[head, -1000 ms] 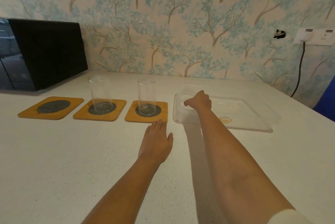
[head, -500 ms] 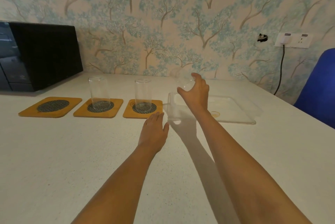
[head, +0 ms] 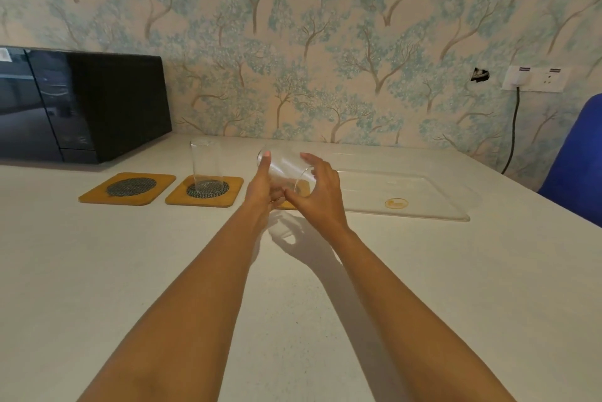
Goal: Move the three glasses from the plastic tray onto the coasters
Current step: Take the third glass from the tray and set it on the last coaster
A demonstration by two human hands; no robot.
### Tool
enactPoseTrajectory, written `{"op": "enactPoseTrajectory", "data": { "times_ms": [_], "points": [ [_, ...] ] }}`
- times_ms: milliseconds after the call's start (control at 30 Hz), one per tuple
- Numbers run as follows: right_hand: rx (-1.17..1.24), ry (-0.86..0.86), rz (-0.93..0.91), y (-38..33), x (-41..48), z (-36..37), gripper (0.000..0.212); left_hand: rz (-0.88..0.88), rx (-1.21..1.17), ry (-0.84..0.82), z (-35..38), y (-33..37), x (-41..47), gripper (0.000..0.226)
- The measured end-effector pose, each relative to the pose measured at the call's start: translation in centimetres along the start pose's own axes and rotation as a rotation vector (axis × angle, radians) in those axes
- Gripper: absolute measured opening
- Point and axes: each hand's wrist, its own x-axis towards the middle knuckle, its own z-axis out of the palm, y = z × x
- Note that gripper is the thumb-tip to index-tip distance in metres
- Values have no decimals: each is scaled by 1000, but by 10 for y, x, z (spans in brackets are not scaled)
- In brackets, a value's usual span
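A clear glass (head: 285, 168) hangs tilted above the table, gripped between my left hand (head: 262, 190) and my right hand (head: 321, 196). It is over the right wooden coaster (head: 288, 205), which my hands mostly hide, so I cannot tell what stands on it. Another glass (head: 206, 163) stands upright on the middle coaster (head: 176, 198). The left coaster (head: 130, 188) carries nothing. To the right lies the clear plastic tray (head: 423, 193) with no glass in it.
A black microwave (head: 81, 105) stands at the back left against the wallpapered wall. A blue chair (head: 576, 167) is at the right edge. A wall socket (head: 534, 78) has a cable hanging down beside the table's far right corner.
My right hand has carried the glass left from over the tray's corner to above the right coaster. My left hand has risen off the table and taken hold of the same glass.
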Motion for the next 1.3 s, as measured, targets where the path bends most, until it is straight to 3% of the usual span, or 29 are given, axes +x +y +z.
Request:
{"op": "enactPoseTrajectory", "data": {
  "times_ms": [133, 333, 433, 567, 700, 900, 1300],
  "points": [
    [31, -40, 5, -8, -6, 17, 70, -55, -41, -6, -21, 8, 3, 59],
    [-83, -249, 131, -9, -12, 43, 103, 7, 40, 121, -55, 16, 12, 60],
    [-183, -275, 154, -10, -17, 57, 89, 40, 100, 200, -72, 24, 15, 46],
    [-237, -291, 137, -20, -18, 82, 59, 95, 188, 311, -99, 35, 17, 74],
    [-236, -339, 136, -38, -15, 115, 48, 191, 272, 372, -123, 46, 21, 75],
    [-354, -426, 136, -61, -11, 160, 44, 265, 409, 398, -160, 57, 35, 75],
    [-619, -335, 291, -59, -5, 191, 42, 305, 608, 450, -219, 65, 65, 76]
  ]
}}
